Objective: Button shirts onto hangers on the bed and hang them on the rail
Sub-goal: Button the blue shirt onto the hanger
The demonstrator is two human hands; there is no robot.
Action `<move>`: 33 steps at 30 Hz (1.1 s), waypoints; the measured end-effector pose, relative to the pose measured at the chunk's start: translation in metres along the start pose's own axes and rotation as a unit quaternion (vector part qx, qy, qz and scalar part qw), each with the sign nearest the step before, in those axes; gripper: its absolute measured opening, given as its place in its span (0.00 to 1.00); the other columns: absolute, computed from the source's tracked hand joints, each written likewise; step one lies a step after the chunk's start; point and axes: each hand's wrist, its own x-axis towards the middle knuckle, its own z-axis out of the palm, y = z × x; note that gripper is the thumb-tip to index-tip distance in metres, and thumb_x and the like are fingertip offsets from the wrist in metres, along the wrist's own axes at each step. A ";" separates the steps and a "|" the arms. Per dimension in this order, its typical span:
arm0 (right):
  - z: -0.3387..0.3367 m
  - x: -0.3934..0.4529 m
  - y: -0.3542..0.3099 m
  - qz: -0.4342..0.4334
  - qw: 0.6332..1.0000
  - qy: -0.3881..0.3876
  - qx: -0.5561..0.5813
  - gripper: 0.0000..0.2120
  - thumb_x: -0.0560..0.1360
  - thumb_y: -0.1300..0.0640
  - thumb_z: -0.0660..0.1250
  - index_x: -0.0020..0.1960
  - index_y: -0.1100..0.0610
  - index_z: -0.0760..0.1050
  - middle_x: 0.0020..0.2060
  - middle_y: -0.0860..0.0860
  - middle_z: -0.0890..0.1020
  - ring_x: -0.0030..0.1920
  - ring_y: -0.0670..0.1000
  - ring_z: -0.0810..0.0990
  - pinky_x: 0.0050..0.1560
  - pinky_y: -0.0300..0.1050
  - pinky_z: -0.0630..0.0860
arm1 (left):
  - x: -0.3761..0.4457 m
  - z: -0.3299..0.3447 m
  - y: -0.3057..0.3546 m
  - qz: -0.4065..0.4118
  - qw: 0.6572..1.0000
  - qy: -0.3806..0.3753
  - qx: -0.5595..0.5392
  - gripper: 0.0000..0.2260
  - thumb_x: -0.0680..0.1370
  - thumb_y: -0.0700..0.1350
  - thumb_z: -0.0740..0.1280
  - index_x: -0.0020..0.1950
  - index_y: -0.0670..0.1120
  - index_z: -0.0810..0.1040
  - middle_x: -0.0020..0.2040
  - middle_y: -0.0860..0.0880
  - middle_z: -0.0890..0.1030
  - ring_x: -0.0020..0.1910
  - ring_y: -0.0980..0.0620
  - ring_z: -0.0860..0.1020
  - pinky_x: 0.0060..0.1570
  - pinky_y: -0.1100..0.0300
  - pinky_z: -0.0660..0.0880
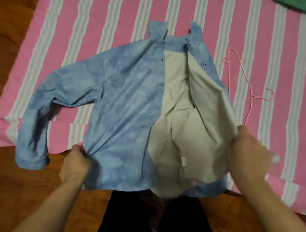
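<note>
A pink-and-white striped bed [104, 10] carries a blue shirt [125, 96], open-fronted, its hem hanging over the near edge. The left hand [76, 162] pinches the near-left hem; the blurred right hand [251, 153] grips the right front panel. A pink hanger [246, 81] lies just right.

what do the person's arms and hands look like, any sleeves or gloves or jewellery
Both forearms are bare up to the frame edge: no sleeves show. The left hand wears no glove, ring or watch that can be seen. The right hand is motion-blurred; no glove shows, and finer details such as rings cannot be made out.
</note>
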 end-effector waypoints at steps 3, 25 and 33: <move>0.008 -0.056 -0.060 -0.171 0.973 -0.153 0.021 0.29 0.76 0.59 0.66 0.75 0.57 0.62 0.45 0.53 0.78 0.44 0.60 0.83 0.40 0.50 0.78 | -0.004 0.014 0.003 0.059 0.993 0.100 0.009 0.11 0.74 0.37 0.68 0.56 0.41 0.75 0.55 0.30 0.75 0.54 0.28 0.75 0.55 0.37 0.73; 0.148 0.010 0.031 0.274 0.900 -0.267 0.210 0.15 0.79 0.55 0.64 0.62 0.60 0.66 0.60 0.62 0.78 0.60 0.64 0.77 0.60 0.57 0.73 | -0.084 0.083 0.099 0.239 0.959 -0.130 -0.077 0.12 0.77 0.56 0.71 0.47 0.52 0.72 0.43 0.52 0.78 0.43 0.50 0.78 0.45 0.52 0.75; 0.102 0.061 0.174 0.159 0.971 -0.178 -0.020 0.10 0.76 0.62 0.60 0.57 0.59 0.72 0.54 0.64 0.77 0.54 0.67 0.78 0.49 0.57 0.74 | -0.097 0.122 0.138 0.203 0.968 -0.138 -0.057 0.08 0.76 0.39 0.68 0.40 0.50 0.76 0.41 0.50 0.82 0.49 0.41 0.81 0.45 0.56 0.71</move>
